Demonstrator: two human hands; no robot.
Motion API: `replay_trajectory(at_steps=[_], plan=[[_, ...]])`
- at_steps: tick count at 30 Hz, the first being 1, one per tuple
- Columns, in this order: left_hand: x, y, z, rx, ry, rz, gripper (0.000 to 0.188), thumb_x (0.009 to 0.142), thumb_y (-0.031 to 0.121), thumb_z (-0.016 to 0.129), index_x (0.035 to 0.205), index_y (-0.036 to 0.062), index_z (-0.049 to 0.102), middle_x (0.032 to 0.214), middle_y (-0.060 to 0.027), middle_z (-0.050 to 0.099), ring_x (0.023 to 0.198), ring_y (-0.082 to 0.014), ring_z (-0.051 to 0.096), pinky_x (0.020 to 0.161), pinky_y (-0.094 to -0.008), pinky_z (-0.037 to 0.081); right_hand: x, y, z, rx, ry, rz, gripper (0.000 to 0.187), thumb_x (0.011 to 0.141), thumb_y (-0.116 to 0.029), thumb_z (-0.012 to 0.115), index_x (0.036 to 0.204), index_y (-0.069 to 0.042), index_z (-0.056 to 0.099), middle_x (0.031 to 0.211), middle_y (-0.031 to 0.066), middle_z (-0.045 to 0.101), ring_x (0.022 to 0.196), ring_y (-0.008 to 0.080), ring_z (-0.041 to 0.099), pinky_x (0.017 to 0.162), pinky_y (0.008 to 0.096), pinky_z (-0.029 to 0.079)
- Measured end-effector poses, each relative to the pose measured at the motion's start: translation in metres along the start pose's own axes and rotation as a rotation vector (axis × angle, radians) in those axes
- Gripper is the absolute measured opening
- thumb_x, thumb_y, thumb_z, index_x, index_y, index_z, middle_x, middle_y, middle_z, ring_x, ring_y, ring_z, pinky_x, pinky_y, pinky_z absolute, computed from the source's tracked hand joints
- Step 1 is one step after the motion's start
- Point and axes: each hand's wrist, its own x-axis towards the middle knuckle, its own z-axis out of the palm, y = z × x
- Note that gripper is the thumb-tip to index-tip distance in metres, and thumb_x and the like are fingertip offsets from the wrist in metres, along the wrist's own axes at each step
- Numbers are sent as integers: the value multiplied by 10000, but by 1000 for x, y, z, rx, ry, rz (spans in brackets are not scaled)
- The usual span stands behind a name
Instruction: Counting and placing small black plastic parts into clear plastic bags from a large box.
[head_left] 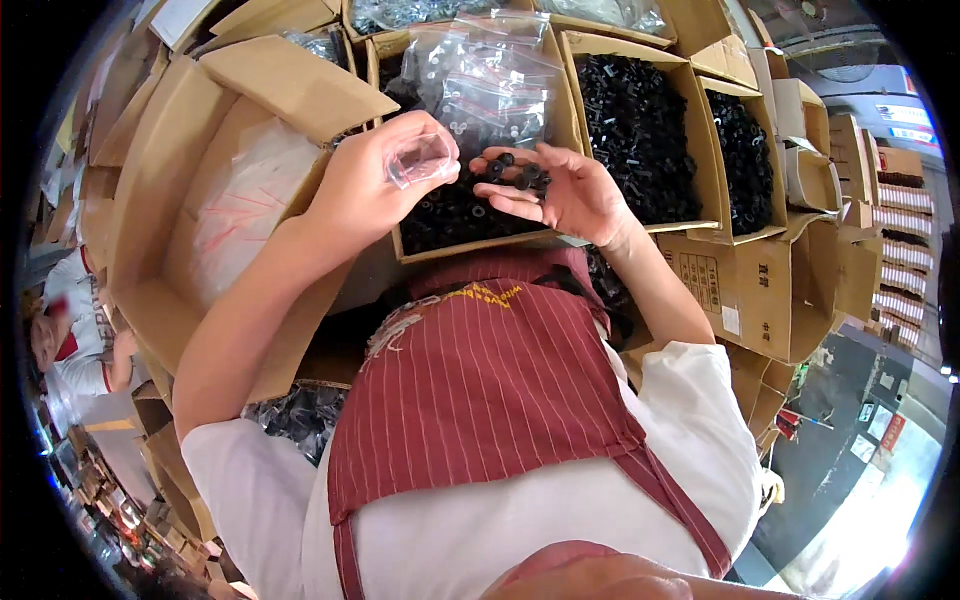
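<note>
My left hand [362,178] is closed around a small clear zip bag [418,160] with a red line, its mouth held apart toward the right. Close beside it, my right hand [590,200] is turned palm up, fingers cupped around several small black parts [528,179]. Some look like round knobs or caps; their exact kind is too small to tell. Both hands are over a cardboard box [480,250] holding loose black parts, some ring-shaped. Filled clear bags [490,85] of small parts lie across the far side of that box.
A large open carton [145,190] at left holds flat clear bags [250,200] with red lines. Boxes of black parts [640,140] stand at right, with another box of black pieces [740,160] beyond. Another person [85,330] is at far left.
</note>
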Motion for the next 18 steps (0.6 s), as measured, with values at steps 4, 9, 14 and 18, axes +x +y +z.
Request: replay_trajectory(at_steps=[4, 9, 14, 18], plan=[[0, 2, 2, -45, 0, -20, 114, 904, 38, 698, 971, 2, 613, 891, -47, 665, 847, -88, 596, 814, -262, 492, -3, 1, -3, -7, -51, -9, 572, 919, -49, 457, 1451, 134, 361, 1478, 301, 429, 1381, 432, 444, 1158, 430, 423], [0, 3, 2, -88, -23, -27, 107, 913, 21, 681, 976, -11, 601, 897, -55, 669, 860, -97, 644, 822, -262, 509, -4, -1, 0, -60, -62, -13, 724, 728, 49, 448, 1440, 152, 372, 1486, 314, 419, 1388, 422, 444, 1166, 412, 414], [-1, 3, 3, -99, -17, -28, 105, 917, 18, 676, 980, -15, 599, 894, -59, 670, 858, -103, 656, 816, -257, 514, -6, -2, 7, -57, -60, -13, 711, 728, 49, 449, 1429, 156, 387, 1465, 315, 445, 1373, 412, 467, 1159, 405, 424], [-1, 1, 2, -75, -19, -17, 107, 916, 18, 676, 986, -13, 602, 888, -58, 669, 857, -99, 653, 816, -257, 516, -5, -2, 13, -102, 26, -10, 609, 826, 14, 497, 1413, 149, 412, 1420, 309, 497, 1322, 383, 531, 1129, 400, 459]])
